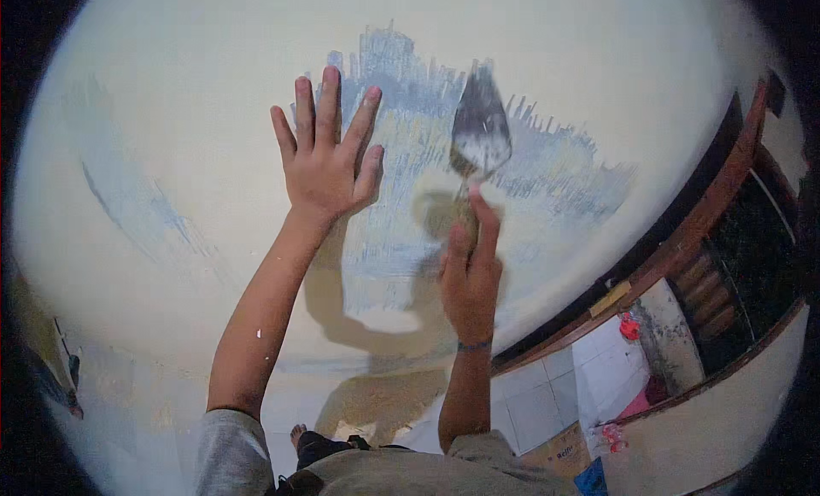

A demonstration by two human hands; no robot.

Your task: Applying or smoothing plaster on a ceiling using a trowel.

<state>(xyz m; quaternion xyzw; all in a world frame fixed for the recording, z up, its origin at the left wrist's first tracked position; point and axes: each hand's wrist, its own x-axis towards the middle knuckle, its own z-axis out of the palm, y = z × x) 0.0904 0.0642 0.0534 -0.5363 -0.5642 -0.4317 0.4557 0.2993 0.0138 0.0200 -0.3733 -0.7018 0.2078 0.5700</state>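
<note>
A pale cream wall (213, 61) fills most of the view, with a scraped blue-grey patch (393, 206) across its middle. My left hand (325, 172) lies flat against the wall at the patch's left side, fingers spread. In my right hand (472, 278) is a pointed trowel (481, 125), gripped by its handle with the forefinger stretched along it. The blade points up and lies over the upper right part of the patch; it is slightly blurred, and I cannot tell whether it touches the wall. Shadows of my arms fall on the wall between them.
A dark-brown wooden frame (726, 189) borders the wall at the right. White floor tiles (547, 393), a cardboard piece (559, 452) and a small red item (629, 326) lie lower right. My bare foot (297, 434) shows at the bottom, near pale debris on the floor.
</note>
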